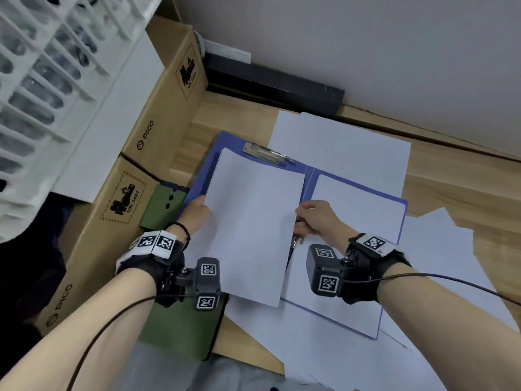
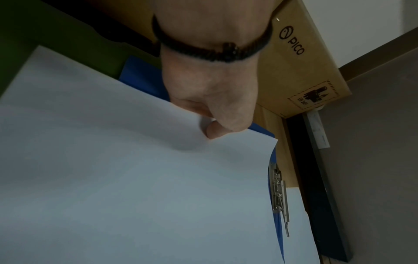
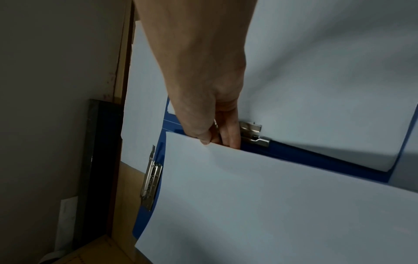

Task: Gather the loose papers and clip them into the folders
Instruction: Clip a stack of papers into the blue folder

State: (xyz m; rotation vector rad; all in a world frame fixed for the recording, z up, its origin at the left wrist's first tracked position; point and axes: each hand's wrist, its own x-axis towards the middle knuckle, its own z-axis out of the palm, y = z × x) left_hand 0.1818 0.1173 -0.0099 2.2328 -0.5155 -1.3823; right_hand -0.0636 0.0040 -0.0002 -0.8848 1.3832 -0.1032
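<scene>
Place: an office or storeroom corner, as far as I can tell.
Surface: a light wood-grain surface (image 1: 451, 190) set against a plain grey wall (image 1: 366, 52).
Paperwork: loose white sheets (image 1: 338, 136) spread around my open blue plastic folder (image 1: 310, 172) with its metal spring clip (image 1: 267, 153).
Storage: brown cardboard shipping boxes (image 1: 166, 108) printed PICO and UN 3481 stand at my left, under a white slatted plastic crate (image 1: 42, 52).

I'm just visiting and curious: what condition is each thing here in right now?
blue folder: lying open on the desk
top clip: holds no paper
held sheets: pinched at both side edges, over the folder's left half
left hand: grip on the sheets
right hand: grip on the sheets
loose papers: scattered on the desk
green folder: closed
</scene>
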